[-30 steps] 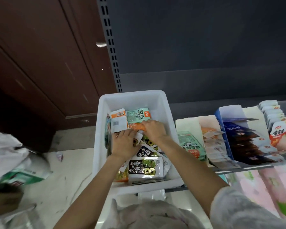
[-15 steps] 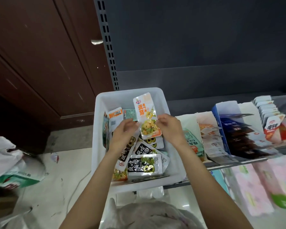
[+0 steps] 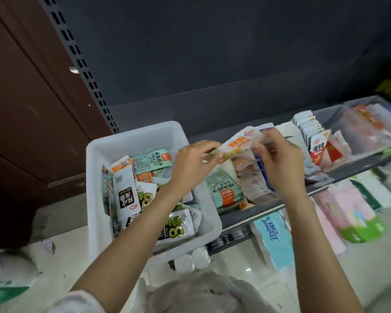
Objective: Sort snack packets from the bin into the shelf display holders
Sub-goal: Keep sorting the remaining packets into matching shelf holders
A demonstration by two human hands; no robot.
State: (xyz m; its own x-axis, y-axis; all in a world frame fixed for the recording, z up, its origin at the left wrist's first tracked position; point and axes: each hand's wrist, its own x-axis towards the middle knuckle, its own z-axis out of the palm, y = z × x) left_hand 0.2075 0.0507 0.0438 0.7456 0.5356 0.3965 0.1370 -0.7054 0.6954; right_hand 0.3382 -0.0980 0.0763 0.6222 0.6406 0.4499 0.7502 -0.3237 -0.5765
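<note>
A white plastic bin (image 3: 99, 154) on the shelf's left end holds several snack packets, green, orange and black-and-white. Both hands hold one orange-and-white snack packet (image 3: 236, 144) in the air, to the right of the bin and above the shelf display holders (image 3: 242, 184). My left hand (image 3: 191, 163) pinches its lower left end. Its upper right end is pinched by my right hand (image 3: 280, 159). The holders below carry rows of green, pale orange and blue packets.
Farther right on the shelf stand white-and-red packets (image 3: 317, 152) and a clear tray (image 3: 370, 123). Tissue packs (image 3: 275, 238) sit on the lower shelf. A dark back panel rises behind. A white bag (image 3: 7, 274) lies on the floor at left.
The orange packet was lifted out of the bin and carried right, over the display holders. Both hands moved right with it, and the view swung right too.
</note>
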